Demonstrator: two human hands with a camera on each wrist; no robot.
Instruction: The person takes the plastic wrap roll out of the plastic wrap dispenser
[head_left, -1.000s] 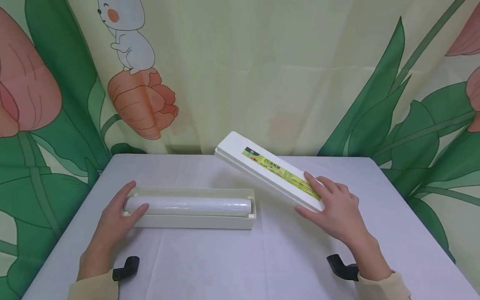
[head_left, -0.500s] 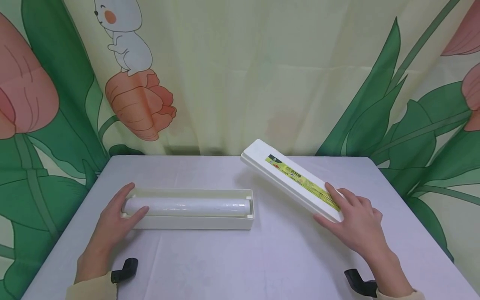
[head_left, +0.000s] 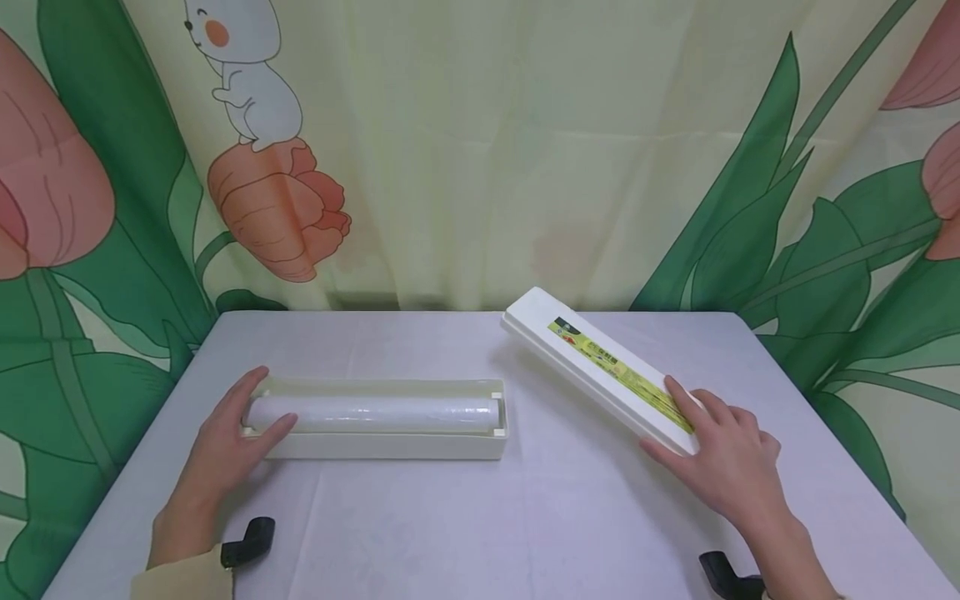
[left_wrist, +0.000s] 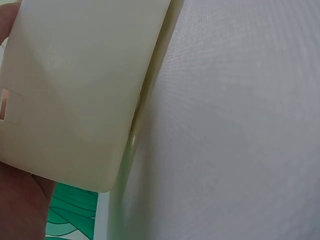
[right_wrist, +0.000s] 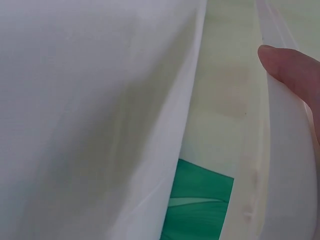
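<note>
A long white cling film box [head_left: 390, 447] lies lidless on the table, with a roll of clear cling film [head_left: 390, 413] inside it. My left hand [head_left: 221, 458] grips the box's left end, thumb over the front wall and fingers at the back. That end wall, with a small slot, fills much of the left wrist view [left_wrist: 75, 100]. My right hand [head_left: 738, 467] holds the white box lid [head_left: 600, 371] by its near right end, label upward. The lid slants away to the far left, its shadow on the cloth beneath. In the right wrist view, a thumb [right_wrist: 290, 65] presses the lid's side.
A pale cloth covers the table [head_left: 420, 533]. Behind it hangs a curtain [head_left: 480, 167] printed with tulips, leaves and a carrot. A black wrist mount [head_left: 249, 542] sits on the left wrist, another [head_left: 727, 575] on the right.
My right hand has carried the lid to the right and slightly nearer, away from the box. The left hand and the box have stayed in place.
</note>
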